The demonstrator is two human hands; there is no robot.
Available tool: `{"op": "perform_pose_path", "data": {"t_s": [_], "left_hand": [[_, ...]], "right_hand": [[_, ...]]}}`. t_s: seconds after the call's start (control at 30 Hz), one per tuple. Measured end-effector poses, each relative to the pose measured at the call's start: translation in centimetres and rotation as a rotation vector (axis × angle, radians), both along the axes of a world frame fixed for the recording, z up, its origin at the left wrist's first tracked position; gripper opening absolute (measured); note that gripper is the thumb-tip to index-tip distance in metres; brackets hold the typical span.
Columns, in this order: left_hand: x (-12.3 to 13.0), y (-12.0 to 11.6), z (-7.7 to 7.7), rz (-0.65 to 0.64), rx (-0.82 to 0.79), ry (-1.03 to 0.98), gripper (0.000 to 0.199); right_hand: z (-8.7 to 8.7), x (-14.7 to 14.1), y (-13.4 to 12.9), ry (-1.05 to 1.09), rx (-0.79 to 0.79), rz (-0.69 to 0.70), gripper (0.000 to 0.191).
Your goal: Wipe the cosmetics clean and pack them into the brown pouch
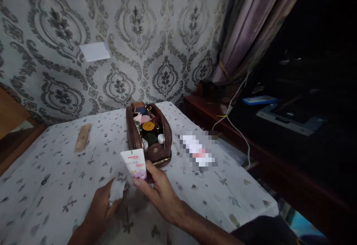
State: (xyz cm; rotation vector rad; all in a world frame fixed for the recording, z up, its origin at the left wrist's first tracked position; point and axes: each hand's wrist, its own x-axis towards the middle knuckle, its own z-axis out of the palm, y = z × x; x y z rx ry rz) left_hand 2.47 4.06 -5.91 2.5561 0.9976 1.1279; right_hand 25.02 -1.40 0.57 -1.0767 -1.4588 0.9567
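Observation:
My right hand [163, 191] is closed around the lower part of a white squeeze tube [135, 163] with red lettering and a purple end; its flat end points up. To its left, my left hand [102, 204] grips a crumpled white tissue [117, 190]. Just beyond both hands sits a brown toiletry bag [129, 129], unzipped along the top. Inside it are several jars and bottles, among them a jar with a gold lid [148, 126], a pink lid [145, 119] and a small white cap [161, 138]. The tube overlaps the bag's near left corner in view.
A tan, narrow box [83, 138] lies at the left on the patterned tablecloth [64, 170]. Right of the bag is a blurred-out white and red item [196, 150]. A dark red desk [195, 107] with white cables [237, 131] borders the right side. Patterned wallpaper [139, 51] stands behind.

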Motion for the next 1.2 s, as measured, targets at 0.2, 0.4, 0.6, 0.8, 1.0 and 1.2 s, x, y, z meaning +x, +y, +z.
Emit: {"op": "perform_pose_path", "data": {"t_s": [0.2,0.4,0.6,0.8,1.0,1.2], "left_hand": [[-0.7,0.8,-1.9,0.048,0.176,0.178,0.041],[-0.3,1.0,-1.7,0.095,0.187,0.200,0.047],[-0.2,1.0,-0.6,0.021,0.100,0.251,0.038],[-1.5,1.3,-2.2,0.038,0.044,0.218,0.035],[-2.4,1.1,-3.5,0.076,-0.048,0.218,0.040],[-1.8,0.8,-2.8,0.139,-0.086,0.225,0.045]], "right_hand": [[2.7,4.2,-0.4,0.000,0.026,-0.083,0.028],[4.4,9.0,1.1,-0.098,0.248,-0.368,0.029],[7.0,12.7,3.5,-0.577,0.512,-0.398,0.025],[9.3,12.9,6.4,-0.835,0.554,-0.216,0.020],[9.9,12.8,8.3,-0.959,0.716,0.092,0.032],[10.0,12.2,10.6,-0.877,0.580,0.302,0.031]]}}
